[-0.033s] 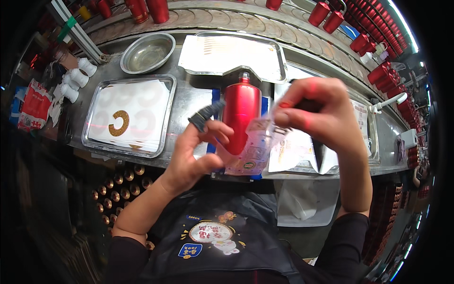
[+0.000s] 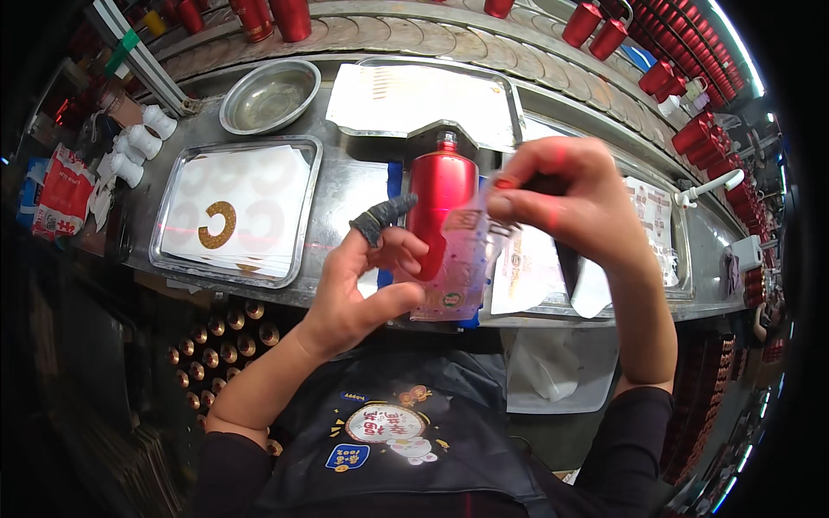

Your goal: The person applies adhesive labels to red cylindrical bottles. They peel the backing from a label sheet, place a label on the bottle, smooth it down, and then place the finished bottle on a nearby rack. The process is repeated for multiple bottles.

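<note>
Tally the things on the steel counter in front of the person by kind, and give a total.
Red bottle lying between the hands: 1
Steel bowl: 1
Steel trays (left, top): 2
Gold C-shaped label: 1
Clear printed sheet held in both hands: 1
White caps at the left end: 3
Total: 9

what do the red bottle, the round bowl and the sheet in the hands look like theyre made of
Red bottle: probably metal, smooth glossy red coat with highlights. Round bowl: bare shiny steel, grey reflections. Sheet: thin clear plastic film with print, since the bottle shows through.
</note>
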{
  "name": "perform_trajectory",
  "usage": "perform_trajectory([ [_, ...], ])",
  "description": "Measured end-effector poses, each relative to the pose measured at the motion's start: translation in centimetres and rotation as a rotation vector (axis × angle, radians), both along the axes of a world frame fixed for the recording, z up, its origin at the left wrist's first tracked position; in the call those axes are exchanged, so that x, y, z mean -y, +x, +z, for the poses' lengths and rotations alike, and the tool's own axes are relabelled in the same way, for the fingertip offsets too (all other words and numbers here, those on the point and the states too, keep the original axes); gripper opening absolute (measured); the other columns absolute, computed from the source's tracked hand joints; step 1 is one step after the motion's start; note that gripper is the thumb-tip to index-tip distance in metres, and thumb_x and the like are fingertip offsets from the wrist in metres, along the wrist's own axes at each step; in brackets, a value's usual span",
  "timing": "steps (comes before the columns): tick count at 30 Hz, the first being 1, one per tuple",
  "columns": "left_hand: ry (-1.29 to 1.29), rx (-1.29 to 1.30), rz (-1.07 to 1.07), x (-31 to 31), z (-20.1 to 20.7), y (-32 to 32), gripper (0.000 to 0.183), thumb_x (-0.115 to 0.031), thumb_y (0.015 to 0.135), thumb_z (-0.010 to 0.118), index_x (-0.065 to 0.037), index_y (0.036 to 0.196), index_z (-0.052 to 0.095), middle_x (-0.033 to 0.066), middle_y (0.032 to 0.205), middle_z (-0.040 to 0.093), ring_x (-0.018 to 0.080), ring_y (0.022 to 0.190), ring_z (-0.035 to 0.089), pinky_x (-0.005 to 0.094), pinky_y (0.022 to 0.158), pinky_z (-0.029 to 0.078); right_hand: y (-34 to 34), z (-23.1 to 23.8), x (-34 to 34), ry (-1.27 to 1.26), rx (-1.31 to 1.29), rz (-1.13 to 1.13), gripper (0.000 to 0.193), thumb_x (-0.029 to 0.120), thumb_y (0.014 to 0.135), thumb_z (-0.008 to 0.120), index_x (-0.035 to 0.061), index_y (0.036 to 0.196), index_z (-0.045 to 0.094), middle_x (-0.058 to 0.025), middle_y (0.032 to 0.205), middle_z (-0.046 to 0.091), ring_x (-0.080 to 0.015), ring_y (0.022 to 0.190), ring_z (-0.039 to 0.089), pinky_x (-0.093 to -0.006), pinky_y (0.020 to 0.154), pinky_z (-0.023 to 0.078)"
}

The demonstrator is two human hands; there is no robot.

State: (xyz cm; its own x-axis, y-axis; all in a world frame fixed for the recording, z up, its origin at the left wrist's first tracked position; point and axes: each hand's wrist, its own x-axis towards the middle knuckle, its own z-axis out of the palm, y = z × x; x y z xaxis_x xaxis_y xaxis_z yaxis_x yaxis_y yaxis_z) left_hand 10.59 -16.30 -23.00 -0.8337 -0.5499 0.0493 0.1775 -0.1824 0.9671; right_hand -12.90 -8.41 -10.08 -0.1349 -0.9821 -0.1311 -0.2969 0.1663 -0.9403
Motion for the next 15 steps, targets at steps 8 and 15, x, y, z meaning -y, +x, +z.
perform_trajectory([
  [8, 0.186, 0.159, 0.180, -0.5, -3.0, -0.6, 0.022, -0.003, 0.089, 0.074, -0.001, 0.104, 0.058, 0.0042, 0.092, 0.067, 0.0088, 0.082, 0.065, 0.0237, 0.075, 0.052, -2.5, -9.8, 3.3, 0.031, -0.082, -0.037, 0.019, 0.016, 0.091, 0.074, -0.0024, 0.093, 0.070, -0.0031, 0.085, 0.069, -0.0074, 0.081, 0.063, -0.0242, 0.075, 0.051],
  [15, 0.075, 0.264, 0.180, 0.5, -4.2, 0.0, 0.034, -0.006, 0.088, 0.075, -0.001, 0.117, 0.059, 0.0062, 0.105, 0.067, 0.0120, 0.093, 0.065, 0.0263, 0.083, 0.052, 0.4, -12.3, -4.3, 0.127, 0.015, -0.426, 0.019, 0.012, 0.098, 0.063, 0.0007, 0.114, 0.063, -0.0026, 0.099, 0.063, -0.0064, 0.082, 0.058, -0.0215, 0.073, 0.048],
])
